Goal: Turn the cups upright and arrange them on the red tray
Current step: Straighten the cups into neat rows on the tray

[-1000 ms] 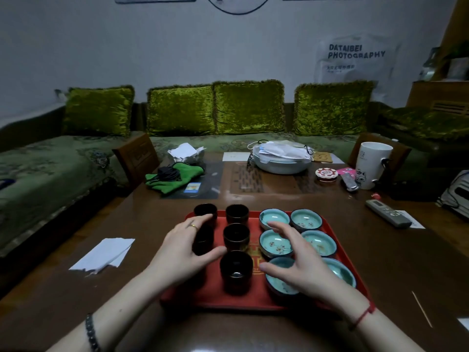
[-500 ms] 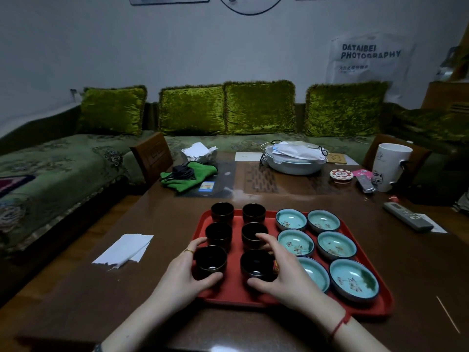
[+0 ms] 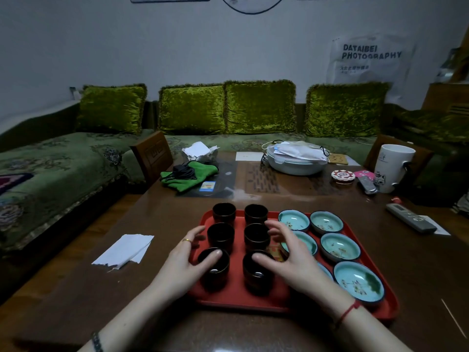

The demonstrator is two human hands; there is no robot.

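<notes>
While spread fingers [image 3: 198, 231] hold nothing, six dark cups [image 3: 220, 236] stand upright, mouths up.

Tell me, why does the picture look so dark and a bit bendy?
Head view: the room is dim, so the dark cups nearly lose their detail; the wide lens bows the edges; the left hand and right hand look slightly smeared; the table shows pale glare.

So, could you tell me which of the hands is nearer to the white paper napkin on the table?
Left. The left hand is at the tray's left edge, nearest the white napkin; the right hand lies farther right, over the tray's middle.
</notes>
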